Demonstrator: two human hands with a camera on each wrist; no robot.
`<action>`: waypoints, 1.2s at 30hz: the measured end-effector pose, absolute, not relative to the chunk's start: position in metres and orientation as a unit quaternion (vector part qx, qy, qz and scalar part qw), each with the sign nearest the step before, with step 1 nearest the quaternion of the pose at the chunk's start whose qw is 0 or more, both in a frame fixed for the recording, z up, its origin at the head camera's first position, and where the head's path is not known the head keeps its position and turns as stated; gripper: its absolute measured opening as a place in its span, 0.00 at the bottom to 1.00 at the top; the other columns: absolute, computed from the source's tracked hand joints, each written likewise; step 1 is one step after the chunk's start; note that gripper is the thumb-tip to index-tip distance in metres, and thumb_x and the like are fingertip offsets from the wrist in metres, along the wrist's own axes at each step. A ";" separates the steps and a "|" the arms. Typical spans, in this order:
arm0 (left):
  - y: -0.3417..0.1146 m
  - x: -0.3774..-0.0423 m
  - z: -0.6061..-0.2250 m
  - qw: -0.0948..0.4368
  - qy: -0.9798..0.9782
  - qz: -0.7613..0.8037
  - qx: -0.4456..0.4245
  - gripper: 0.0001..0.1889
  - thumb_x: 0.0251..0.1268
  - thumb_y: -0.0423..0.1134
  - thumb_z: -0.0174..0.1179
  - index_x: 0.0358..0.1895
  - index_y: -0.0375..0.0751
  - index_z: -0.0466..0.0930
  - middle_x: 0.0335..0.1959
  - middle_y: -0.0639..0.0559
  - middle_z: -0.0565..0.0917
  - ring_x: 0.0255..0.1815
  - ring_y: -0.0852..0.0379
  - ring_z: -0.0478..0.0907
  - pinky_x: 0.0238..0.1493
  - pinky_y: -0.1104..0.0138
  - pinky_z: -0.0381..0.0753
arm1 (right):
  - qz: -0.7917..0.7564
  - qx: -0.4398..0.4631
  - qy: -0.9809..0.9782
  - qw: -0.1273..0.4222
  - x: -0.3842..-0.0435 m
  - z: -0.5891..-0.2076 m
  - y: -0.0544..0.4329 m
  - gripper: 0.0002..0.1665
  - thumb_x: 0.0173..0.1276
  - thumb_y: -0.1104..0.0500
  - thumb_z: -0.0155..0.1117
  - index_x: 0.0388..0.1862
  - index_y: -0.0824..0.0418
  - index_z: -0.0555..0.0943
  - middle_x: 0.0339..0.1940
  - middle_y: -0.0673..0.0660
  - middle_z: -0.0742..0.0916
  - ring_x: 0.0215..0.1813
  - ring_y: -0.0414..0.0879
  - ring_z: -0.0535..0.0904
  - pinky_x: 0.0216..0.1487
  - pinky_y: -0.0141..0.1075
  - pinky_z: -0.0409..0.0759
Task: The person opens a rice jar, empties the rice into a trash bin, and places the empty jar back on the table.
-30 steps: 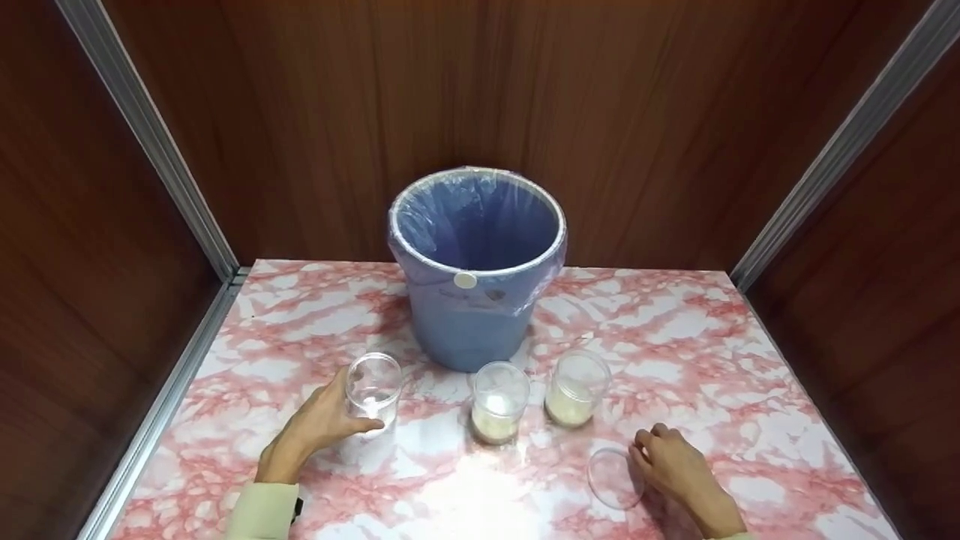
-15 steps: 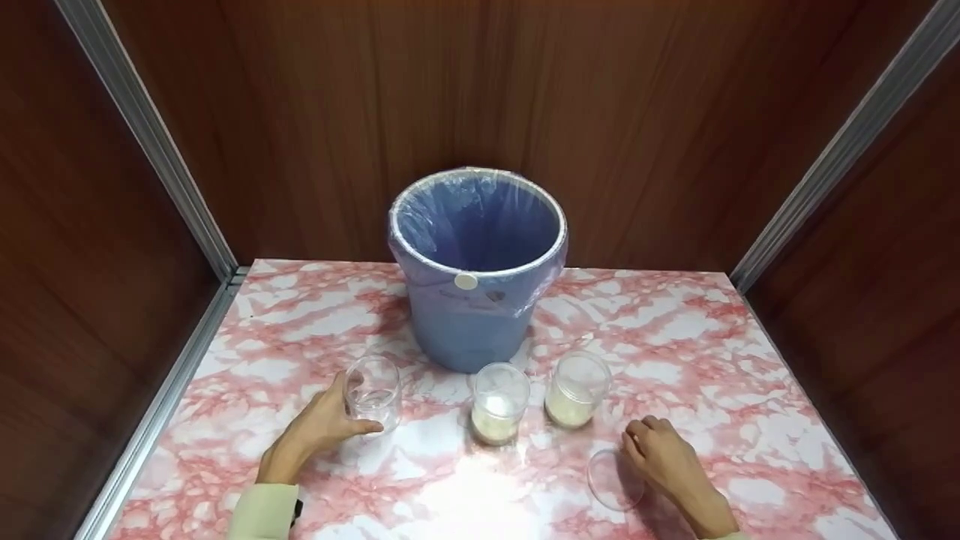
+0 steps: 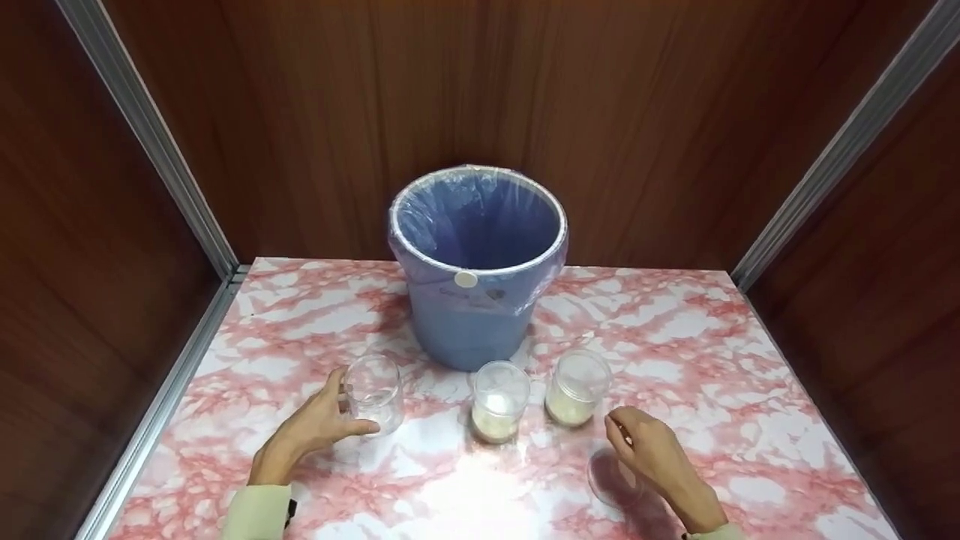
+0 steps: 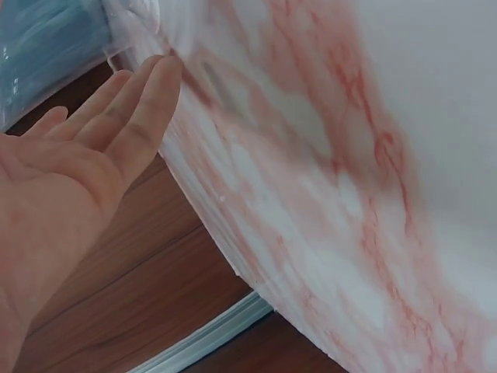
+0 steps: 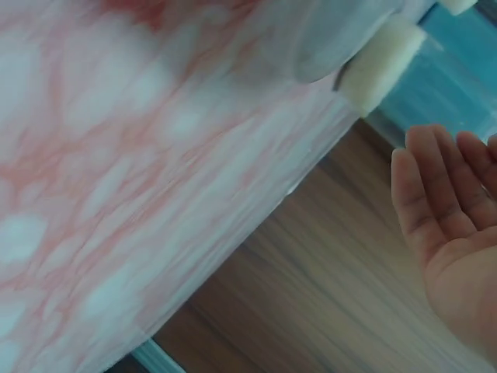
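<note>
My left hand (image 3: 311, 427) is spread beside a clear plastic jar (image 3: 375, 397), thumb at its near side and fingers at its left. In the left wrist view those fingers (image 4: 144, 109) look nearly straight. The jar stands upright and looks empty. Over a round clear lid (image 3: 606, 480) hovers my right hand (image 3: 660, 454), fingers loosely bent and holding nothing visible. Between the hands stand two more clear jars, a middle jar (image 3: 499, 405) and a right jar (image 3: 577, 390), each with pale cream-coloured contents in its lower part. The right hand is close to the right jar.
A blue bin (image 3: 472, 322) with a transparent liner stands behind the jars. Dark wood-grain panels (image 3: 315, 135) enclose the back and sides, with metal rails (image 3: 150, 135) at the corners. The tabletop (image 3: 285, 322) has a red-and-white marbled surface.
My right hand has moved left and forward from the lid's right side toward the right jar. My left hand has eased slightly left, its fingers loosening from the empty jar. The jars stay put.
</note>
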State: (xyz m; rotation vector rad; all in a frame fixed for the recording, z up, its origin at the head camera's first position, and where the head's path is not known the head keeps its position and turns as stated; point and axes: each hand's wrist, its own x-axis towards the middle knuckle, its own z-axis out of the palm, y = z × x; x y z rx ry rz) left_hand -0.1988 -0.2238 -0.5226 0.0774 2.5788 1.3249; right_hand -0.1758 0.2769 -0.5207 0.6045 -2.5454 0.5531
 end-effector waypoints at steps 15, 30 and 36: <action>-0.210 -0.189 -0.481 -0.010 0.913 0.399 0.089 0.58 0.45 0.61 0.74 0.78 0.50 0.49 0.77 0.41 0.56 0.78 0.41 0.54 0.71 0.42 0.61 | 0.290 0.267 -0.900 0.187 -0.170 -0.498 0.241 0.08 0.65 0.68 0.64 0.32 0.54 0.81 0.25 0.39 0.81 0.28 0.29 0.77 0.29 0.27 0.80; -0.162 -0.183 -0.469 -0.243 0.886 0.287 0.270 0.26 0.46 0.41 0.77 0.51 0.39 0.79 0.56 0.38 0.79 0.66 0.33 0.70 0.67 0.42 0.67 | 0.228 0.354 -0.880 0.220 -0.189 -0.477 0.194 0.04 0.67 0.62 0.64 0.40 0.55 0.81 0.38 0.48 0.82 0.39 0.38 0.81 0.37 0.33 0.83; -0.139 -0.177 -0.472 -0.272 0.854 0.310 0.317 0.18 0.50 0.35 0.74 0.45 0.41 0.81 0.54 0.42 0.81 0.64 0.41 0.76 0.60 0.52 0.78 | 0.189 0.369 -0.883 0.218 -0.199 -0.474 0.180 0.08 0.66 0.58 0.65 0.44 0.56 0.81 0.43 0.51 0.83 0.45 0.43 0.80 0.45 0.38 0.82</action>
